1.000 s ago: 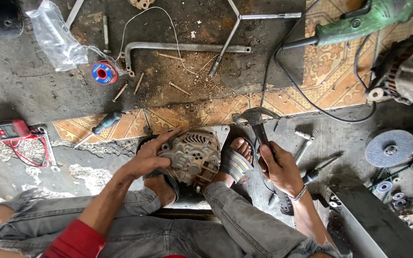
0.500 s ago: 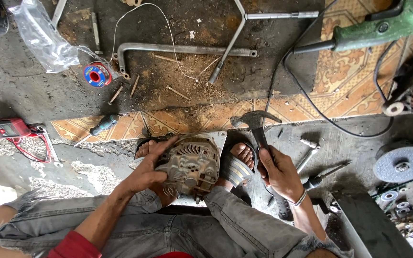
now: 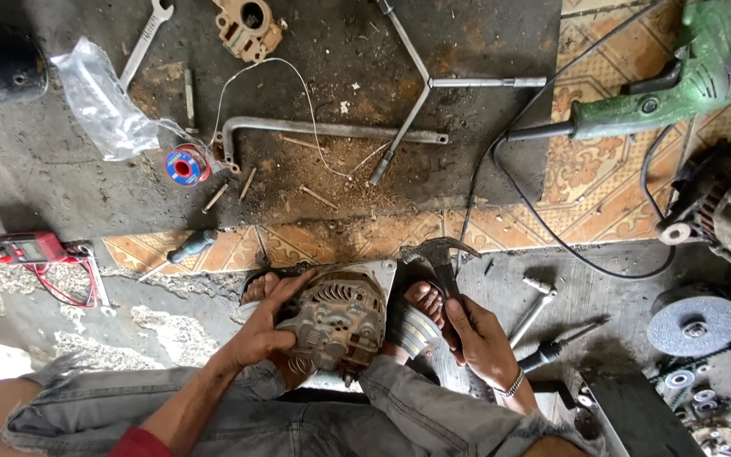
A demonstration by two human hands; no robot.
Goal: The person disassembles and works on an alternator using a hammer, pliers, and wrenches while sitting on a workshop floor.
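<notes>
A grey alternator point(image 3: 344, 317) stands on the floor between my two sandalled feet. My left hand point(image 3: 266, 326) grips its left side, fingers spread over the ribbed housing. My right hand point(image 3: 481, 340) holds the handle of a claw hammer point(image 3: 438, 256); its metal head points up and away, just right of the alternator and above my right foot point(image 3: 420, 309). The hammer head is apart from the alternator.
A green angle grinder point(image 3: 678, 89) with a black cable lies at top right, a second alternator point(image 3: 725, 203) at right, a grinding disc point(image 3: 694, 322) below it. A cross wrench point(image 3: 425, 85), a bent bar point(image 3: 315, 129), solder spool point(image 3: 186, 165), plastic bag point(image 3: 103, 106) and red multimeter point(image 3: 35, 248) lie beyond.
My left hand has shifted its grip on the alternator, which has turned a little. The hammer in my right hand has stayed raised beside it. The view has tilted slightly downward.
</notes>
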